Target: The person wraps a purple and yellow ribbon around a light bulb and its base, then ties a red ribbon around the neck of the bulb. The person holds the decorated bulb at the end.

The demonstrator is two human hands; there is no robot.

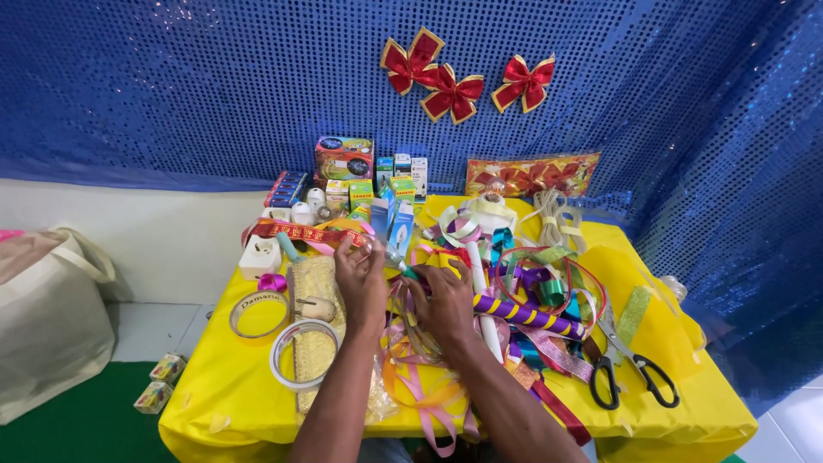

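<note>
Blue sequinned backdrop [171, 86] covers the far wall, three red bows with gold edging [454, 81] pinned to it upper centre. Below stands a table under a yellow cloth [686, 403], heavily loaded. A beige tote bag [43, 317] sits on the floor at far left.

On the table, far side: a row of small coloured boxes [360, 176]. Centre and right: a dense heap of loose ribbons [531, 291] in many colours, with a purple roll striped in yellow [527, 315] lying across it. Black-handled scissors [630, 369] lie at near right, blades pointing away. Left of centre: a strip of gold lace [315, 317], a white tape ring [300, 356] over it, and a second ring [257, 313] further left.

Hands: left hand [362, 279] is raised slightly, fingers curled, pinching what appears to be a small clear bulb-like item [390, 255] at its fingertips. Right hand [446, 300] lies back-up among pink and orange ribbon strands [420, 377], fingers bent down into them; whether it grips a strand cannot be told.

Condition of the worked strands: thin, glossy, curling, looped and overlapping, trailing over the near table edge.

Risks, by judgement: pulling one strand may drag neighbours and tighten a tangle, because the loops interlock. Trailing ends could slip to the floor. The small pinched item could drop into the heap and be lost.
</note>
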